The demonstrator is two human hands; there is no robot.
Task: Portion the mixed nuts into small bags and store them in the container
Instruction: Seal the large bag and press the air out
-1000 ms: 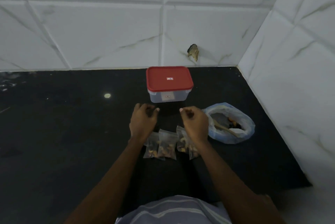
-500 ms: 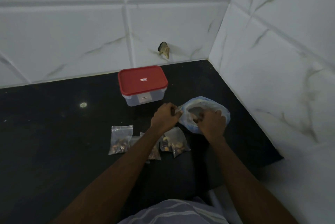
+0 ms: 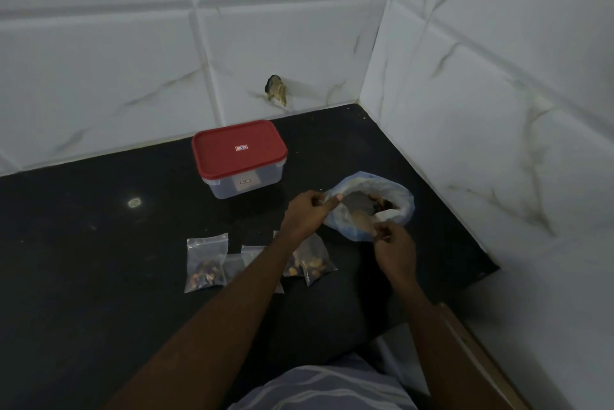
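Note:
A large bluish plastic bag of mixed nuts point(image 3: 400, 198) lies open on the black counter point(image 3: 99, 243) near the right wall. My left hand point(image 3: 307, 213) pinches its left rim. My right hand point(image 3: 393, 243) grips the near rim, beside a wooden scoop point(image 3: 362, 222) that sits in the bag. Several small clear bags with nuts point(image 3: 206, 263) lie in a row in front of me; my left forearm covers some of them. The clear container with a red lid point(image 3: 239, 150) stands closed behind them.
White tiled walls point(image 3: 498, 110) close the counter at the back and on the right, forming a corner. A chipped hole point(image 3: 276, 92) marks the back wall just above the counter. The counter's front edge ends near my right forearm.
Both hands left the small bags and moved right to the large nut bag, taking hold of its rim. The camera turned right, and the scoop now shows by my right hand.

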